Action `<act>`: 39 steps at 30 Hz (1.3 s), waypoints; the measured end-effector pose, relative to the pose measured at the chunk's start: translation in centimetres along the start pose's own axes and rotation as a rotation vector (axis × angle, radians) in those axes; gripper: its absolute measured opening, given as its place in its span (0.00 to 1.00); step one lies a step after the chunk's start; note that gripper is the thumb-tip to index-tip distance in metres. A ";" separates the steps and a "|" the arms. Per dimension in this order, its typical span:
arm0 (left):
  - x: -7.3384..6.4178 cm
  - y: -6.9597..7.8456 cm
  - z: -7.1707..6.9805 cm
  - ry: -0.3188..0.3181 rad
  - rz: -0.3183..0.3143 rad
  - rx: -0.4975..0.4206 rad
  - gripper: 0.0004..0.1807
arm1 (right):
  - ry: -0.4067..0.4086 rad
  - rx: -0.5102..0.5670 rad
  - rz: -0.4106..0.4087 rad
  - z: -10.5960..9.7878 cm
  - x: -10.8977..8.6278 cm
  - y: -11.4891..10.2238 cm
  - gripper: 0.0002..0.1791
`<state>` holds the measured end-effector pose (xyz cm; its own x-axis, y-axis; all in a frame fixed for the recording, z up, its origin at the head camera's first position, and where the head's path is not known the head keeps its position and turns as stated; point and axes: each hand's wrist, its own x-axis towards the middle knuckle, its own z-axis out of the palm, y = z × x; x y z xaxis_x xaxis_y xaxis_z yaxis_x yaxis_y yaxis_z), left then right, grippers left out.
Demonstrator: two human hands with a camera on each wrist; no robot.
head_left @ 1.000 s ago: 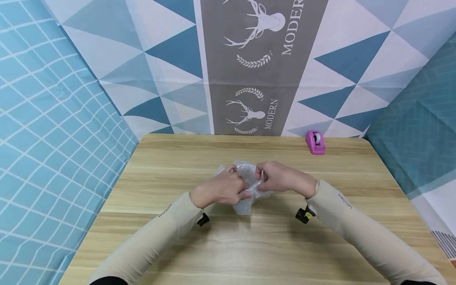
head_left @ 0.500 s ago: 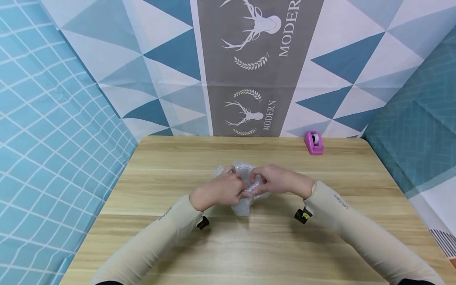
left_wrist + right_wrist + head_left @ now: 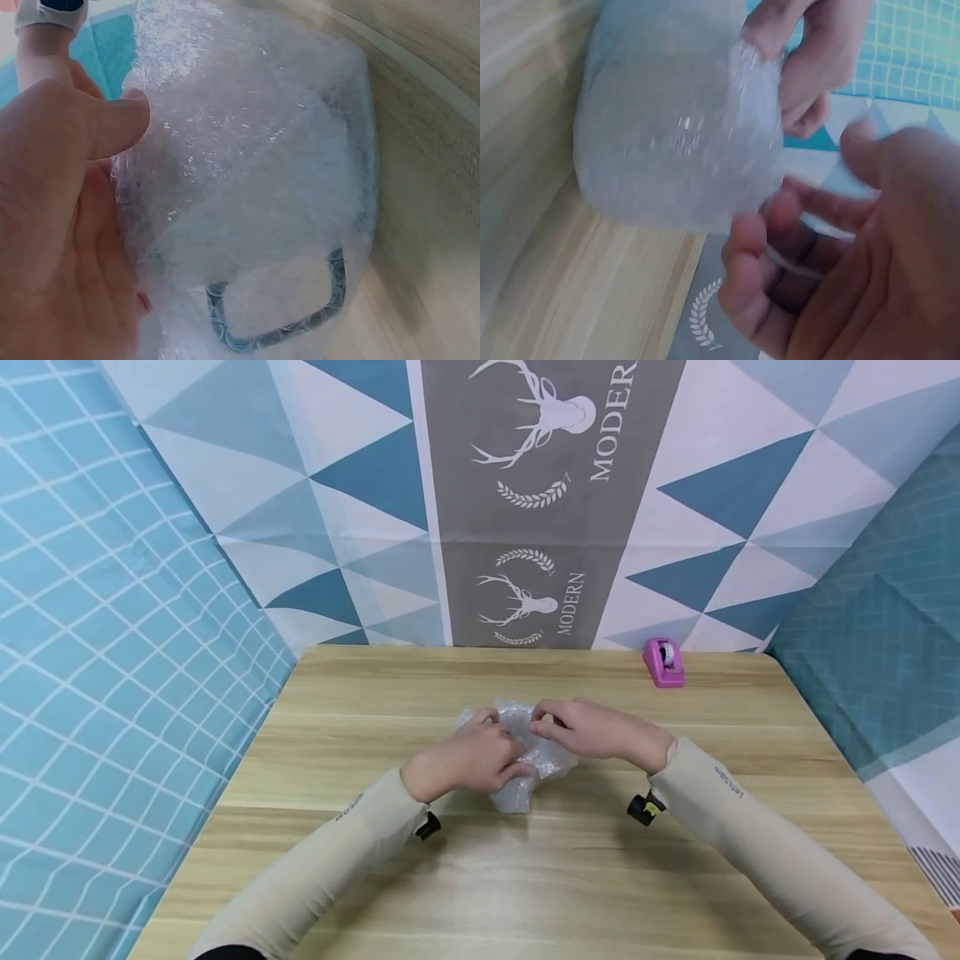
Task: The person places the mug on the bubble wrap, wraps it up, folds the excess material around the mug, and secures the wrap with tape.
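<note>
A bundle of clear bubble wrap (image 3: 517,793) sits mid-table under both hands. Through its layers in the left wrist view shows a dark, squarish loop (image 3: 277,337), like a mug's handle; the rest of the wrapped object is blurred by the plastic. My left hand (image 3: 480,756) grips the wrap's upper edge, its thumb (image 3: 124,124) pressed against the near side. My right hand (image 3: 592,728) hovers at the far right of the bundle, fingers bent and thumb apart from them. In the right wrist view its fingertips (image 3: 748,232) are beside the wrap's edge; contact is unclear.
A pink tape dispenser (image 3: 664,662) with a roll in it stands near the back right edge of the wooden table (image 3: 480,893). Patterned cloth hangs behind the table and on both sides. Small black wrist cameras (image 3: 645,808) hang below the cuffs.
My right hand has shifted slightly, going from close at the wrap's edge to a little back, its thumb now higher. My left hand keeps its hold in the same place.
</note>
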<state>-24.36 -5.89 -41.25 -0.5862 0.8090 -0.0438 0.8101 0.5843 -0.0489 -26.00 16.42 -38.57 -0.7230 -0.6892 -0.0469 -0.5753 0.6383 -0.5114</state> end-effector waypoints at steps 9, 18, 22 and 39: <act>1.2 2.0 0.3 0.140 -0.150 -0.006 0.23 | 0.076 -0.003 0.043 0.4 -0.5 -0.7 0.18; 0.1 -0.3 -1.5 0.187 -0.068 -0.328 0.20 | 0.034 -0.002 0.068 0.7 -0.4 -0.9 0.23; -0.5 -2.3 -1.5 0.298 -0.055 -0.316 0.22 | 0.045 -0.041 0.076 0.9 -0.1 -0.9 0.20; -2.2 -4.6 0.0 0.362 -0.043 -0.306 0.13 | 0.143 -0.083 -0.003 0.4 0.0 0.3 0.09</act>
<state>-26.76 -10.39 -40.95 -0.6210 0.7222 0.3047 0.7837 0.5659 0.2561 -26.06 16.47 -39.10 -0.7647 -0.6393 0.0801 -0.6032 0.6666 -0.4381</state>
